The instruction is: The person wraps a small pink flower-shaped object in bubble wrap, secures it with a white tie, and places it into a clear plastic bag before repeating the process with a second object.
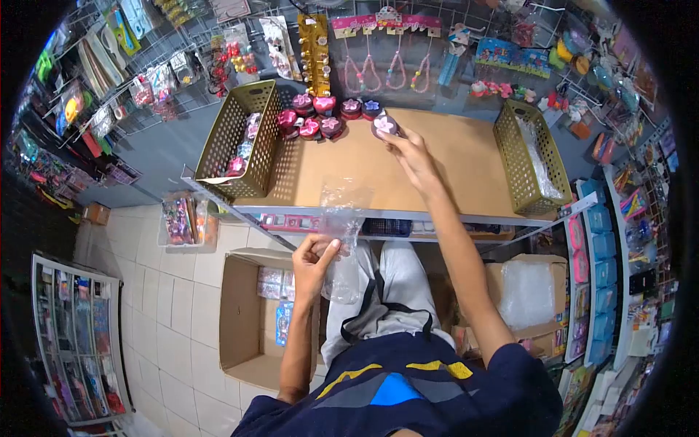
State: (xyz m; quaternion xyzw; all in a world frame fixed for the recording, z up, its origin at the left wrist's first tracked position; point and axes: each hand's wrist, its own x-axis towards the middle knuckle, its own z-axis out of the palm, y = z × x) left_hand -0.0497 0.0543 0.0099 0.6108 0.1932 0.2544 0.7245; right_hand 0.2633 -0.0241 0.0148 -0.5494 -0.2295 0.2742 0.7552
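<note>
My right hand (415,162) reaches over the table, its fingers closed on a small round dark trinket box (384,126) with a pale pink flower on top. Low in front of the table edge, my left hand (313,262) pinches a clear plastic bag (344,222), which hangs down over my lap. Left of the held box, several similar round flower-topped boxes (310,129) in red, pink, purple and blue are grouped on the table (371,171).
A green perforated basket (273,138) with small packs stands at the table's left; another basket (510,138) at the right holds clear plastic. An open carton (240,313) sits on the floor by my left leg. Wire racks of hanging accessories line the wall behind.
</note>
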